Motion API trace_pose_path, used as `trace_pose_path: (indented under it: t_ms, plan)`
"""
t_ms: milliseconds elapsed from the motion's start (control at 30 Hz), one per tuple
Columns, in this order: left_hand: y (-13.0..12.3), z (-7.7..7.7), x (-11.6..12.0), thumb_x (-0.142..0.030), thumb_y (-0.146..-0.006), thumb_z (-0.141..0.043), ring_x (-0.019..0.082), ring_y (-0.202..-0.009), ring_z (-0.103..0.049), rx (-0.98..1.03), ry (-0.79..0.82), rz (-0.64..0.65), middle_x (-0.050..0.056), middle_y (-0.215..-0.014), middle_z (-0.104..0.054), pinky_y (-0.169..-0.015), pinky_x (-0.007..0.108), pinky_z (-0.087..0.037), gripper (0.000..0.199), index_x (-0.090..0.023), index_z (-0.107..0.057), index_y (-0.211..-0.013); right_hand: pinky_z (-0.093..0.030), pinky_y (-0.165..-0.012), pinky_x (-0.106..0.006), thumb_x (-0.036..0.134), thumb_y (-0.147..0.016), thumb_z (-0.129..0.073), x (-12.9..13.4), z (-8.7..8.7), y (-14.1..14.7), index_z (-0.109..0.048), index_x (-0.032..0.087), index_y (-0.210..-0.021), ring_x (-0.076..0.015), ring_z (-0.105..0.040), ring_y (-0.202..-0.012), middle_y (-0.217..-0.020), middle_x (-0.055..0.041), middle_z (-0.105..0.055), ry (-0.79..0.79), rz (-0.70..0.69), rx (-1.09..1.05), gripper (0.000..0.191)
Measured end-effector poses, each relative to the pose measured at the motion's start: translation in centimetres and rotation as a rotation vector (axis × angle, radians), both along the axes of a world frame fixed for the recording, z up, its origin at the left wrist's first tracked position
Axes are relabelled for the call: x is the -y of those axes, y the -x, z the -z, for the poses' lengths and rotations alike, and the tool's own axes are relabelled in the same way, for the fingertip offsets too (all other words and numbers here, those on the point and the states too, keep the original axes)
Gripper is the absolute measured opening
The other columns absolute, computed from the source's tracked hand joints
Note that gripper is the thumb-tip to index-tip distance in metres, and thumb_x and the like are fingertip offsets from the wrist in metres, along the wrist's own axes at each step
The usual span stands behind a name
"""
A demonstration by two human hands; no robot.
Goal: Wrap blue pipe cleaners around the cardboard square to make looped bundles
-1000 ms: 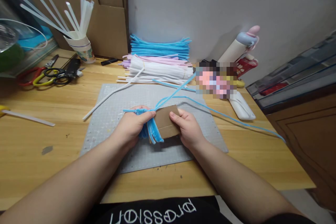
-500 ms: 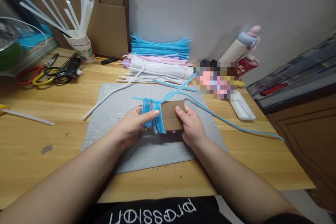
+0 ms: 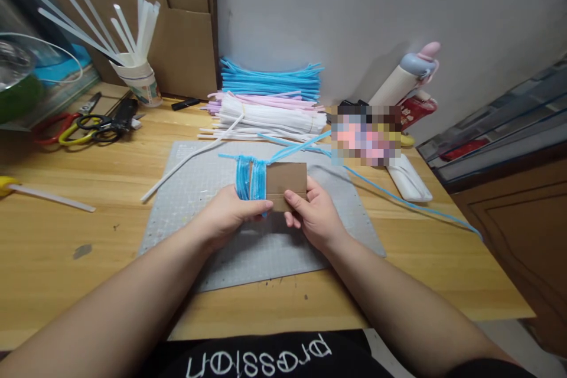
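Note:
Between my hands, above the grey cutting mat (image 3: 177, 230), is a piece of brown cardboard (image 3: 287, 177). Blue pipe cleaner (image 3: 251, 180) is wound in many turns round its left half, with a short end sticking out at the upper left. A longer blue strand runs from the top of the winding toward the back right. My left hand (image 3: 228, 212) grips the wound end from below, thumb along the lower edge. At the right end my right hand (image 3: 319, 212) pinches the bare cardboard, thumb on its face and fingers partly behind.
Bundles of blue (image 3: 272, 80), pink and white pipe cleaners (image 3: 274, 118) lie against the wall. Scissors (image 3: 57, 130) and a cup of white sticks (image 3: 137, 80) stand at the left. On the right are a bottle (image 3: 398, 80) and a white packet (image 3: 410, 180).
The wound cardboard has moved slightly up and left and tilted, showing more of its face. My left thumb has slid to the lower edge. My right hand has shifted a little left.

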State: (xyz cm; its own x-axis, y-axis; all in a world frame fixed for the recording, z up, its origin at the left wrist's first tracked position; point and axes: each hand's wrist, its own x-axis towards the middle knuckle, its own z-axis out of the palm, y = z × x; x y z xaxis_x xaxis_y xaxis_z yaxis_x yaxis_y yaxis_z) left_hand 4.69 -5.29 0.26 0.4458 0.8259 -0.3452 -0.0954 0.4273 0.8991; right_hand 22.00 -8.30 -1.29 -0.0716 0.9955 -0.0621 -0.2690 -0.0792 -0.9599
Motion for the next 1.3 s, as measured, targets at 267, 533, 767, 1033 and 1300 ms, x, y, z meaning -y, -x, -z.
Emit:
trace_pose_path:
  t_ms: [267,533,767,1033,1300]
  plan:
    - [0.0,-0.3,-0.1,-0.025,-0.060,-0.075,0.012,-0.056,-0.051,-0.047,0.010,0.009,0.002,-0.063,-0.061,-0.053,0.025,-0.040,0.017,-0.014,-0.065,-0.068,-0.029,-0.031,-0.013,0.031,-0.079,-0.068,-0.2,-0.4,-0.5,-0.051,0.019,-0.098,-0.0040,-0.051,-0.036,-0.066,0.0058,-0.060,0.015,-0.030,-0.016,0.028]
    - [0.1,-0.7,0.2,-0.028,-0.065,-0.073,0.011,-0.055,-0.050,-0.001,0.019,0.056,0.001,-0.062,-0.061,-0.052,0.023,-0.038,0.016,-0.015,-0.065,-0.070,-0.025,-0.030,-0.014,0.034,-0.077,-0.069,-0.3,-0.5,-0.6,-0.050,0.020,-0.097,-0.0039,-0.048,-0.035,-0.067,0.0054,-0.060,0.046,-0.070,-0.012,0.031]
    - [0.3,-1.3,-0.3,-0.034,-0.063,-0.077,0.014,-0.061,-0.055,-0.083,0.004,-0.199,-0.001,-0.067,-0.062,-0.057,0.025,-0.042,0.030,-0.017,-0.061,-0.081,-0.034,-0.038,-0.017,0.038,-0.078,-0.066,0.0,-0.3,-0.5,-0.054,0.020,-0.099,-0.0094,-0.056,-0.046,-0.068,0.0023,-0.063,0.187,-0.232,0.037,0.030]
    - [-0.2,-1.2,0.2,-0.033,-0.061,-0.076,0.011,-0.055,-0.048,-0.151,-0.038,-0.156,-0.004,-0.058,-0.055,-0.053,0.023,-0.035,0.026,-0.017,-0.057,-0.070,-0.044,-0.060,-0.026,0.039,-0.067,-0.076,0.3,-0.2,0.3,-0.060,0.019,-0.078,-0.0135,-0.056,-0.062,-0.067,0.0017,-0.063,0.237,0.007,-0.108,0.028]
    - [-0.5,-1.1,0.3,-0.030,-0.056,-0.077,0.011,-0.054,-0.048,-0.092,-0.012,-0.211,-0.004,-0.056,-0.054,-0.053,0.024,-0.035,0.026,-0.017,-0.056,-0.064,-0.040,-0.054,-0.025,0.036,-0.062,-0.076,0.5,-0.5,0.5,-0.060,0.019,-0.066,-0.0130,-0.051,-0.055,-0.060,0.0017,-0.058,0.222,0.130,-0.102,0.024]
